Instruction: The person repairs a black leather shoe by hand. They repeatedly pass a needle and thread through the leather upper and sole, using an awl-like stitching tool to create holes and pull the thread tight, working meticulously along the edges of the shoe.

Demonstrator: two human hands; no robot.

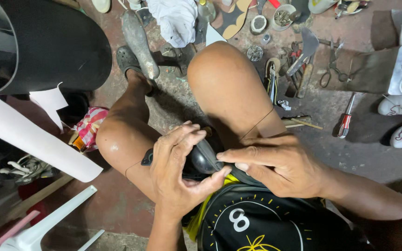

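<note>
The left hand [175, 172] cupped a black shoe [205, 160] between the 2 knees, thumb hooked under it. The right hand [275, 162] pinched the shoe's edge with thumb and forefinger, wrist bent inward. A thin thread [257, 124] ran taut over the right knee [226, 88]; pulled too hard, it could probably snap or cut skin. Scissors [333, 69] lay far right.

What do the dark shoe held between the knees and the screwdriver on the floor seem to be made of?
The shoe, gripped by the left hand and right hand, looks like black leather or a synthetic imitation: its smooth rounded surface carries a glossy highlight. The screwdriver seems to have a metal shaft and a plastic handle, striped red and pale.
</note>
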